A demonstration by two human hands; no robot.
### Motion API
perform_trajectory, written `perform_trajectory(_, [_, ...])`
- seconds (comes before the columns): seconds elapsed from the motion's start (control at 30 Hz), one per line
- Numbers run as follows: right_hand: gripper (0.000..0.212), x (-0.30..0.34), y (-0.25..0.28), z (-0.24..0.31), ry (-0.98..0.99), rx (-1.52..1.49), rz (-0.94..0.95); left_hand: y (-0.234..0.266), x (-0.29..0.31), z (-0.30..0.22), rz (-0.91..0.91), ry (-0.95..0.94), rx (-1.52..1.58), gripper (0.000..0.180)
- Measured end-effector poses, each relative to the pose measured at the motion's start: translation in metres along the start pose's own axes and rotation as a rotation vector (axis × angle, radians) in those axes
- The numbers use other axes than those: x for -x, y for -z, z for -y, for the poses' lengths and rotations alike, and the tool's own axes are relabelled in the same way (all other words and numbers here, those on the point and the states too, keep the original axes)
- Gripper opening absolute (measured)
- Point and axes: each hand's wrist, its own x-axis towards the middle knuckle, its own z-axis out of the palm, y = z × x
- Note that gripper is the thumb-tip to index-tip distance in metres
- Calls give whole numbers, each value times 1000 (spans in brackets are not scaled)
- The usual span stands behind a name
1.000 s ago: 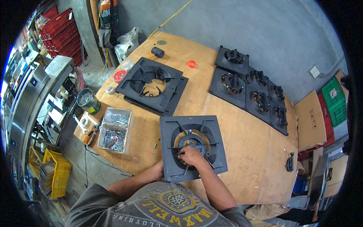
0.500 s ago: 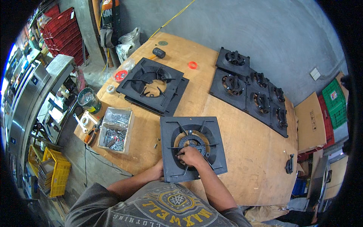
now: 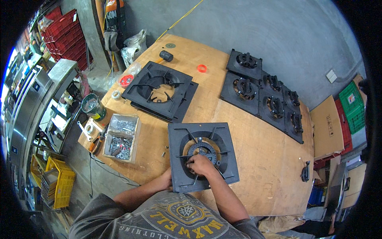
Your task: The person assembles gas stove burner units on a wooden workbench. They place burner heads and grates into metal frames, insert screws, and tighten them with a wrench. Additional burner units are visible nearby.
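In front of me a square black burner plate (image 3: 181,139) lies at the table's near edge, with prongs pointing inward over its round opening. A dark ring-shaped burner (image 3: 205,148) sits in the middle of that opening. My right hand (image 3: 200,164) reaches over the plate, its fingers curled down at the ring's lower left; whatever they pinch is hidden. At the plate's left edge is my left hand (image 3: 168,178), its fingers out of sight beneath or behind the plate.
Left of the plate stands a two-part bin (image 3: 137,137) of screws and bolts, beside orange-handled pliers (image 3: 96,142). Farther back are stacked black plates (image 3: 185,99), a mallet (image 3: 167,56) and a red ring (image 3: 201,68). Several plates with burners (image 3: 254,105) line the right side.
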Motion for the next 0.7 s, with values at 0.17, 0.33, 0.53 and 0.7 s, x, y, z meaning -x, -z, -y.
perform_trajectory(0.17, [28, 2, 0, -1, -27, -24, 3, -8, 0, -3, -8, -21, 17, 37])
perform_trajectory(0.33, [27, 2, 5, 9, -6, 24, 21, 22, -30, 20, 141, -34, 84, 34])
perform_trajectory(0.53, [27, 7, 4, 5, 31, -4, -27, -21, 9, -5, 146, -135, 47, 32])
perform_trajectory(0.7, [26, -2, -6, -7, 33, -31, -18, 11, 7, 15, 61, -439, -521, 36])
